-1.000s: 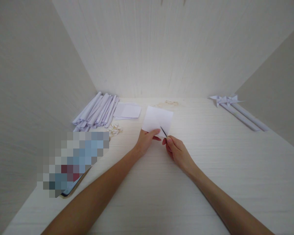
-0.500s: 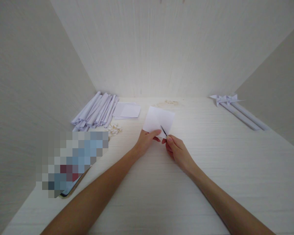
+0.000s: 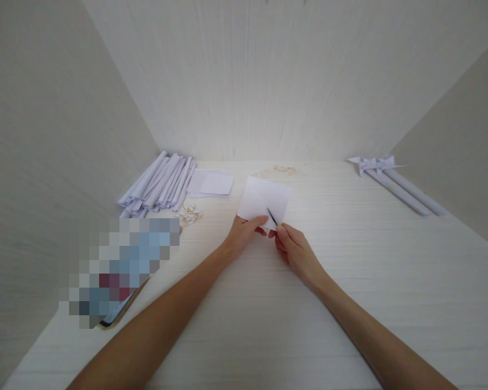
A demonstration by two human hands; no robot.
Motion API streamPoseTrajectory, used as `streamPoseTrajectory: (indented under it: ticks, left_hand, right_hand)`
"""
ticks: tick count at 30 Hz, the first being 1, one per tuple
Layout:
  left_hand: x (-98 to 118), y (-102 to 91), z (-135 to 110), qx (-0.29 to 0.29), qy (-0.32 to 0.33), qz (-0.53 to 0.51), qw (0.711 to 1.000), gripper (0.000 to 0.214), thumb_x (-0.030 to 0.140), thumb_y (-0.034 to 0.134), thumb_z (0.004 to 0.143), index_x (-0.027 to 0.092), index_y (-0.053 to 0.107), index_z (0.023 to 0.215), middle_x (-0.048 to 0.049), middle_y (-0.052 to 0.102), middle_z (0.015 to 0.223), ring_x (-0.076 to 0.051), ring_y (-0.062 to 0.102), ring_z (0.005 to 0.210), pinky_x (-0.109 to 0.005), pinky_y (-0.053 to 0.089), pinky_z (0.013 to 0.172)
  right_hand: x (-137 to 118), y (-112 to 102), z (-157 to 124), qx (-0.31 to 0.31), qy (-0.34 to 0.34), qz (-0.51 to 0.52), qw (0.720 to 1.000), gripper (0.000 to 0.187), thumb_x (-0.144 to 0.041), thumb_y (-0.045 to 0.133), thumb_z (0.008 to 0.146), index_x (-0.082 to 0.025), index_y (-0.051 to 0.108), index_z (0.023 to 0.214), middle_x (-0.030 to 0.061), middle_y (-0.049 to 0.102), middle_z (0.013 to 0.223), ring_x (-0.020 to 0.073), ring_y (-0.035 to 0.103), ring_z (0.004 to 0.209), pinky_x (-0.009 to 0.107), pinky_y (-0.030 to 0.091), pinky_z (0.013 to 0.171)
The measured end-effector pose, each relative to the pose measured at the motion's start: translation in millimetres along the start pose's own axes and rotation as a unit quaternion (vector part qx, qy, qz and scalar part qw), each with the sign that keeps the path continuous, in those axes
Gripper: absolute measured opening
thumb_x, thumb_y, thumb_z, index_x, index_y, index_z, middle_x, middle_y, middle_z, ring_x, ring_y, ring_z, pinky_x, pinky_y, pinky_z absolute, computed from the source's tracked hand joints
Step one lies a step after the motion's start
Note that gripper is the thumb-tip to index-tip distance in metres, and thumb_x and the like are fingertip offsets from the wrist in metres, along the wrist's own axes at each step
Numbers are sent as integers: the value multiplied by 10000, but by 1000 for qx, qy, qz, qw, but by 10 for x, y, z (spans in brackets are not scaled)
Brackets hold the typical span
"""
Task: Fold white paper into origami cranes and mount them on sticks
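Observation:
A small white sheet of paper (image 3: 264, 197) is held just above the pale wooden table (image 3: 268, 303), near its middle. My left hand (image 3: 244, 234) pinches the sheet's near edge between thumb and fingers. My right hand (image 3: 295, 252) is closed close beside it and holds a thin dark pointed tool (image 3: 272, 216), whose tip lies against the paper's lower right part. The rest of the tool is hidden inside my fingers, so I cannot tell what it is.
Several rolled white paper tubes (image 3: 160, 181) lie at the back left beside flat white sheets (image 3: 211, 183) and small pale loops (image 3: 190, 215). Two finished paper pinwheels on sticks (image 3: 390, 176) rest at the back right. A blurred-out object (image 3: 117, 271) lies at the left edge. Walls enclose three sides.
The paper has tilted and shifted very slightly to the right; both hands stay almost where they were.

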State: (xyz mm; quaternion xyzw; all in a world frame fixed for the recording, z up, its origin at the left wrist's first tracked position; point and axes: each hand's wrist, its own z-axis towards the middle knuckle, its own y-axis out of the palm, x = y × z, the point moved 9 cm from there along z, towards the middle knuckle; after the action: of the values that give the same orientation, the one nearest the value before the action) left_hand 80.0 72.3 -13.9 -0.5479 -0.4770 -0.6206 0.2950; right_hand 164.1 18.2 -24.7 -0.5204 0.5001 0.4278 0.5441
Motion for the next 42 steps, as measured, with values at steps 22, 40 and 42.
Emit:
streamPoseTrajectory:
  ticks: [22,40,42]
  left_hand:
    - [-17,-22,15,7,-2,-18,1000,81,223,582,570,145,580,549,3,583,493,-118,535,449,-237,406,446]
    - [24,-161,31,69,23,-21,997,145,227,640,534,144,580,636,7,581,586,-104,523,493,-207,408,402]
    - [81,-264,46,107,53,-30,992,154,243,642,548,148,563,641,25,552,568,-84,491,471,-188,385,382]
  right_hand:
    - [11,0,10,-2,4,-15,1000,324,-458,355,820,-191,454,664,-80,263,459,73,226,377,205,183,368]
    - [28,-20,29,7,-10,-40,999,322,-444,336,829,-197,454,660,-72,281,465,78,243,378,211,191,375]
    - [36,-22,28,7,-9,-41,999,317,-437,335,829,-197,455,661,-72,279,464,78,242,379,209,191,374]
